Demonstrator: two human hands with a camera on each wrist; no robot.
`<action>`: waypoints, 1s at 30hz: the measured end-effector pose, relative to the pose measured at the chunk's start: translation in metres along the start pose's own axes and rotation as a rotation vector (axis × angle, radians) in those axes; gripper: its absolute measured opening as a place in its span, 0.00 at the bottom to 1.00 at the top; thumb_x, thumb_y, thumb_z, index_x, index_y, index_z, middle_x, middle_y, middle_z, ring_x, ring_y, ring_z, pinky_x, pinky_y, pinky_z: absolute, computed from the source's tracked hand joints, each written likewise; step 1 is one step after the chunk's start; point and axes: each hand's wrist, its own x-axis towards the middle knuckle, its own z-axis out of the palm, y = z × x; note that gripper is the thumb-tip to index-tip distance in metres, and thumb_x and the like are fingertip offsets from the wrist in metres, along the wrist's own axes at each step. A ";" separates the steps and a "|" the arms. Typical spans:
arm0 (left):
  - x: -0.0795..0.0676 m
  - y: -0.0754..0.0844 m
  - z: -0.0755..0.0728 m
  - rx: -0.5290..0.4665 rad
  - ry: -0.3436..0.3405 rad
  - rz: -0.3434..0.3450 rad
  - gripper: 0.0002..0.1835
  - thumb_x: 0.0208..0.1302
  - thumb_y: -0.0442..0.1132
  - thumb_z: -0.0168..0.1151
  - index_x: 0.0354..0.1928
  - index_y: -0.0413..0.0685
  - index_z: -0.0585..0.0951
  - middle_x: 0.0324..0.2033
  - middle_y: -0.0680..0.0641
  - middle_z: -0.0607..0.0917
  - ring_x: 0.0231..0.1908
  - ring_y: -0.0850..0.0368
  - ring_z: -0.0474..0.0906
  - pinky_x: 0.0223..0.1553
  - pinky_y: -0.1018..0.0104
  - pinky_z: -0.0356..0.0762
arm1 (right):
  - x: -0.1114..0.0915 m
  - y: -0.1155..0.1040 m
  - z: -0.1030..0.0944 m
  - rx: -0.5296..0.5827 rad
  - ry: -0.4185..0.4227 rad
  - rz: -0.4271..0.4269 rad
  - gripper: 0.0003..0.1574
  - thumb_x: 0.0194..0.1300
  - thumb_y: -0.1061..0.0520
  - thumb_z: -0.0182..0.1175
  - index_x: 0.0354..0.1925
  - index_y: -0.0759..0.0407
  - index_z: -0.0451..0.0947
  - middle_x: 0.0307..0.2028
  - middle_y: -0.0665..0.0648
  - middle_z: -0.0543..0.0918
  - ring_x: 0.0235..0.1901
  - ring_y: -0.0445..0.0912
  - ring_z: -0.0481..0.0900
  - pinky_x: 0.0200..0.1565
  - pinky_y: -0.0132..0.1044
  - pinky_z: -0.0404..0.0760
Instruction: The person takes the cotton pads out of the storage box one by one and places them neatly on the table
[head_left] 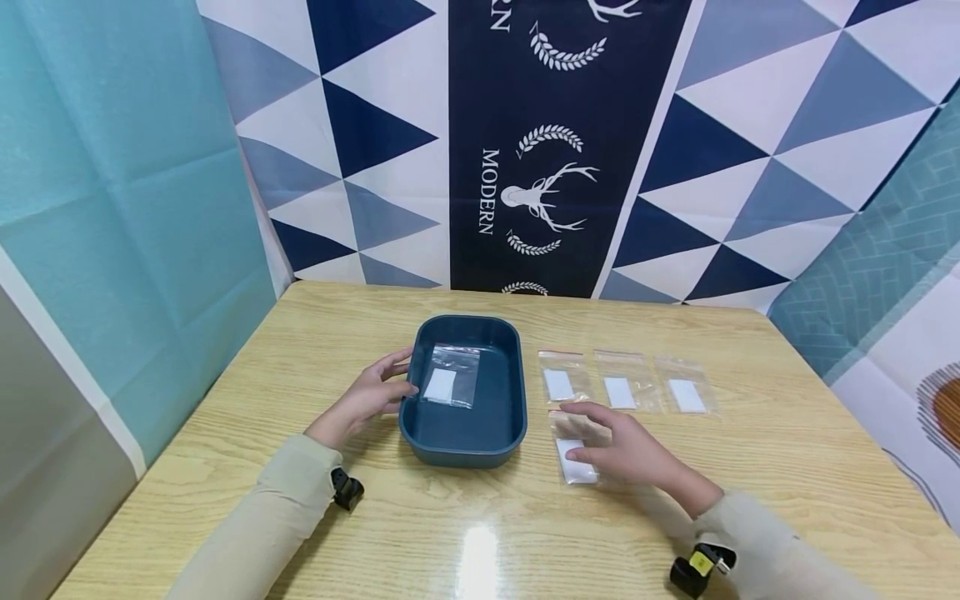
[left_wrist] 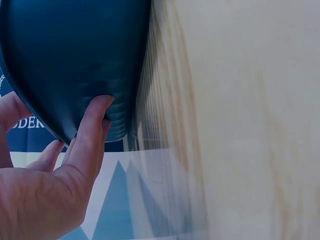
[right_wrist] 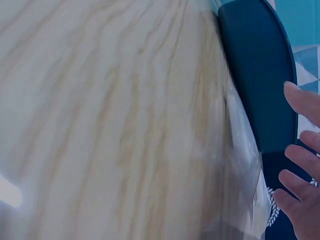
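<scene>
A dark blue rectangular basin (head_left: 491, 417) stands on the table, with a clear zip bag (head_left: 456, 375) holding a white card lying inside. At the basin's left side, my left hand (head_left: 363, 398) holds the wall, thumb over the rim and fingers against the outside; the left wrist view shows the fingers (left_wrist: 92, 125) on the outer wall. My right hand (head_left: 630, 446) reaches over another zip bag (head_left: 576, 467) with a white card, right of the basin. Its fingers are spread and loosely bent, partly covering the bag. In the right wrist view the fingers (right_wrist: 305, 160) hold nothing.
A row of similar zip bags lies behind my right hand: a left one (head_left: 558, 383), a middle one (head_left: 621, 392) and a right one (head_left: 687, 395). The wooden table (head_left: 390, 533) ends at a patterned cloth (head_left: 390, 150) behind.
</scene>
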 end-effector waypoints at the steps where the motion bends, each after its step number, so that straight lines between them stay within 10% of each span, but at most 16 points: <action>1: 0.000 0.000 0.000 -0.003 0.001 0.000 0.36 0.61 0.27 0.55 0.70 0.51 0.58 0.64 0.37 0.62 0.49 0.45 0.75 0.44 0.56 0.79 | 0.002 -0.002 0.001 0.018 0.013 0.003 0.37 0.53 0.49 0.69 0.60 0.56 0.71 0.60 0.55 0.72 0.62 0.55 0.64 0.59 0.55 0.64; 10: -0.002 0.000 -0.002 -0.017 -0.012 -0.001 0.35 0.63 0.27 0.53 0.71 0.51 0.57 0.64 0.38 0.62 0.49 0.45 0.75 0.44 0.56 0.79 | 0.022 -0.014 0.007 0.166 0.121 -0.008 0.33 0.55 0.62 0.67 0.58 0.65 0.70 0.56 0.62 0.75 0.56 0.56 0.70 0.57 0.49 0.69; 30: 0.000 0.001 0.001 -0.033 0.004 -0.013 0.36 0.61 0.26 0.55 0.71 0.52 0.58 0.64 0.38 0.62 0.51 0.43 0.74 0.45 0.56 0.78 | 0.074 -0.046 0.021 0.239 0.198 -0.009 0.30 0.57 0.57 0.66 0.57 0.63 0.71 0.54 0.63 0.76 0.55 0.54 0.73 0.56 0.46 0.71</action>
